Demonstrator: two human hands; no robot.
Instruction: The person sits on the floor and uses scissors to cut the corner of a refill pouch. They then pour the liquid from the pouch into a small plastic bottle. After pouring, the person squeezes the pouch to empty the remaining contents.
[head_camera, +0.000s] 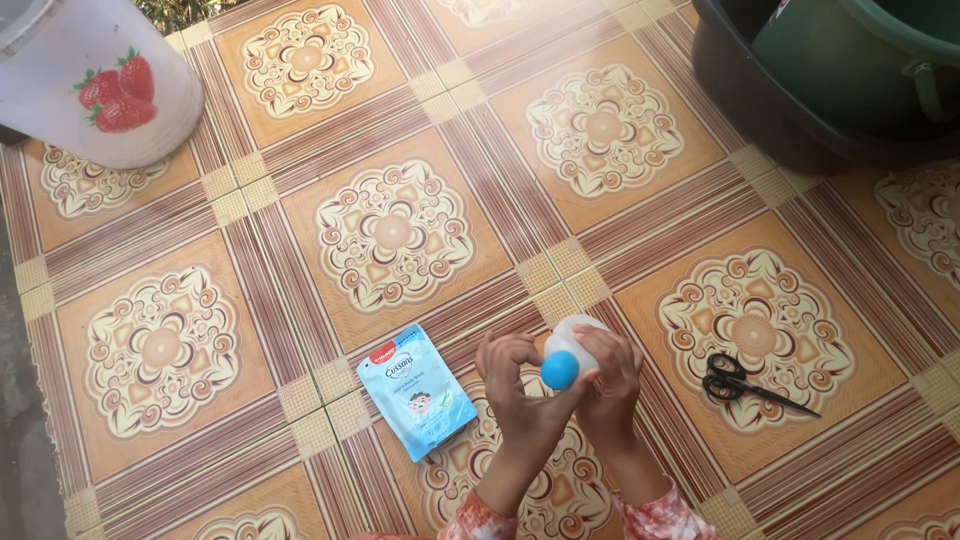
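Both of my hands are raised over the patterned tile floor (390, 235), low in the middle of the head view. My right hand (608, 375) wraps around a small white bottle (575, 338). The fingers of my left hand (515, 385) pinch the bottle's round blue cap (559, 370), which faces the camera. A light blue refill pouch (416, 390) lies flat on the tiles just left of my left hand. Black-handled scissors (745, 382) lie on the tiles to the right of my right hand.
A white plastic bucket with a strawberry picture (95, 85) stands at the top left. A dark basin (790, 110) holding a green bucket (880, 60) sits at the top right. A grey strip of ground (15, 400) runs along the left edge.
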